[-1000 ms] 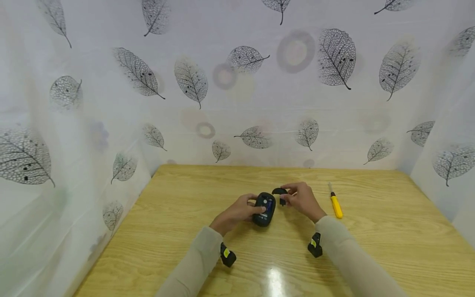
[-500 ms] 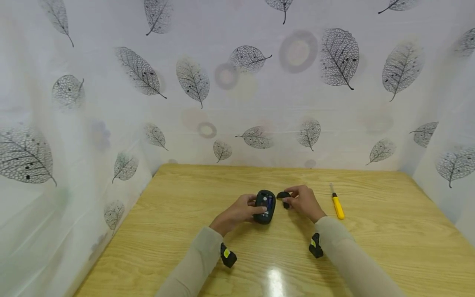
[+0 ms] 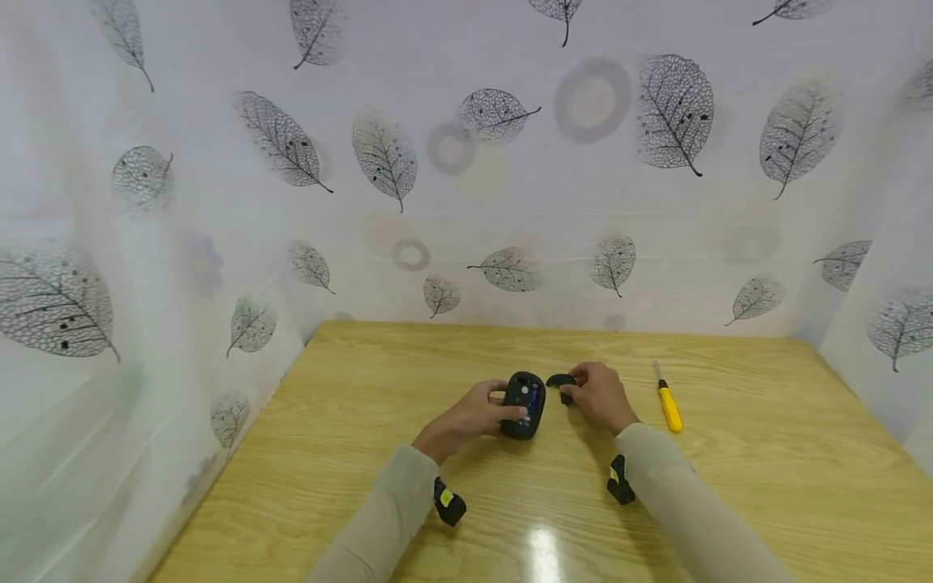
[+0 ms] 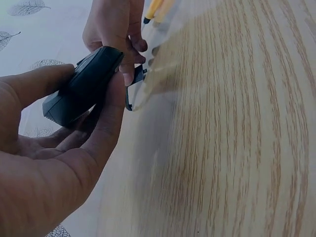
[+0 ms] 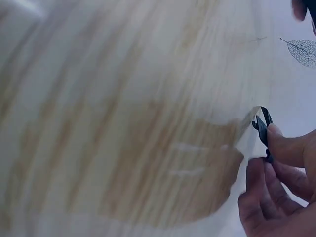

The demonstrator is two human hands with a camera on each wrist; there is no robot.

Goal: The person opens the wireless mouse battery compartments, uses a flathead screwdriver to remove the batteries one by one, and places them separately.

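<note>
A black computer mouse (image 3: 523, 404) lies belly-up above the wooden table (image 3: 765, 486), its battery bay showing a blue cell. My left hand (image 3: 477, 414) grips the mouse (image 4: 84, 86) from the left side, thumb along its edge. Just to its right, my right hand (image 3: 596, 394) pinches a small curved black cover piece (image 3: 561, 380) between thumb and fingertips (image 5: 271, 143). The cover piece (image 5: 261, 127) sits close to the mouse's upper right edge. In the right wrist view only the piece's thin edge shows.
A yellow-handled screwdriver (image 3: 667, 402) lies on the table to the right of my right hand. White leaf-patterned sheets (image 3: 466, 162) wall the table in at the back and both sides. Black wrist cameras (image 3: 448, 502) hang under both sleeves.
My right hand has brought the black cover piece slightly lower and closer to the mouse. The left hand keeps the mouse almost still.
</note>
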